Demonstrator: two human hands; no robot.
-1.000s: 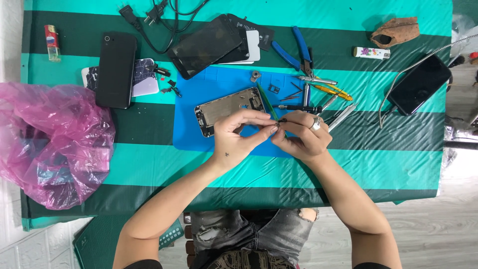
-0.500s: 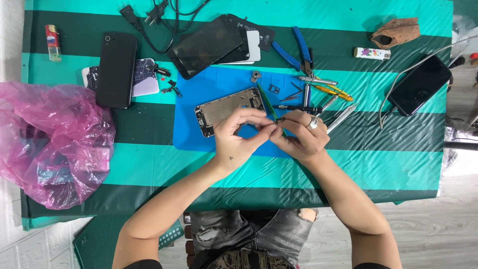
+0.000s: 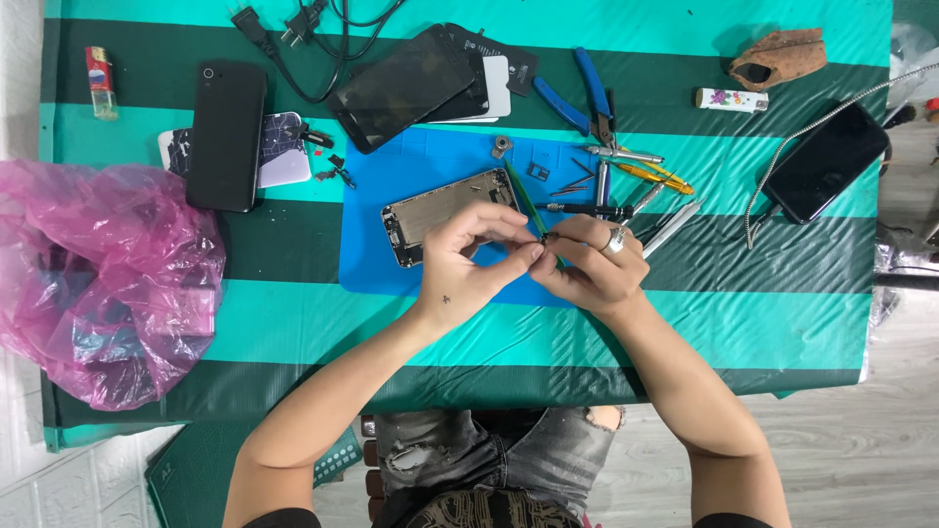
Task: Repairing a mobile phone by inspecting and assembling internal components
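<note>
fingertips of left hand (image 3: 468,266) and right hand (image 3: 589,266) pinched together on a tiny part, too small to tell, above blue mat (image 3: 377,264). opened phone (image 3: 442,210) lying flat at eleven o'clock, insides up for access. green tool (image 3: 528,207) slanting at twelve, probably kept close for reach.

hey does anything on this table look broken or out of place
Yes. The opened phone on the blue mat lies without its screen, insides bare, just beyond the left hand and right hand. Small loose parts are scattered off the mat beside the black phone. The tools lie in a crossed heap.
</note>
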